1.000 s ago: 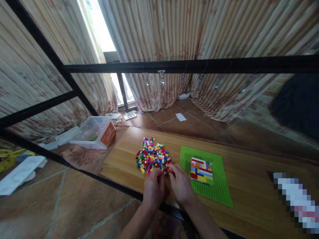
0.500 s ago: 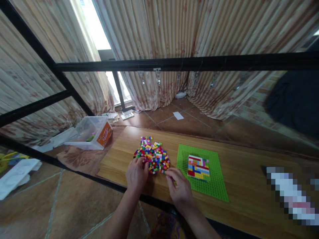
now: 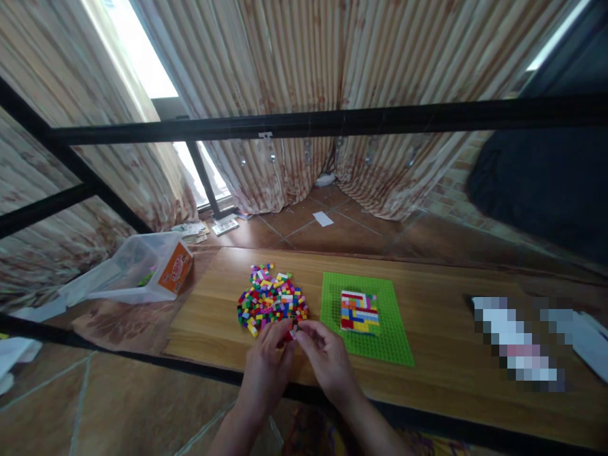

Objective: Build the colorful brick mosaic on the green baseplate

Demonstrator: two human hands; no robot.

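Note:
A heap of small coloured bricks [image 3: 270, 300] lies on the wooden table [image 3: 441, 342]. To its right sits a green baseplate [image 3: 389, 339] with a flat block of joined coloured bricks [image 3: 359, 311] on it. My left hand [image 3: 264, 373] and my right hand [image 3: 327, 362] meet at the heap's near edge, fingertips pinched together on small bricks, one red and one white. What exactly each hand holds is too small to tell apart.
A clear plastic box with an orange label [image 3: 147, 267] lies tipped on a brown cloth left of the table. A black metal frame bar [image 3: 332, 120] crosses the view above. Striped curtains hang behind. A white object [image 3: 589, 342] lies at the table's right end.
My hands were apart half a second ago, the left at the heap's left edge. They have come together at the heap's near edge. My head has turned, shifting the scene left.

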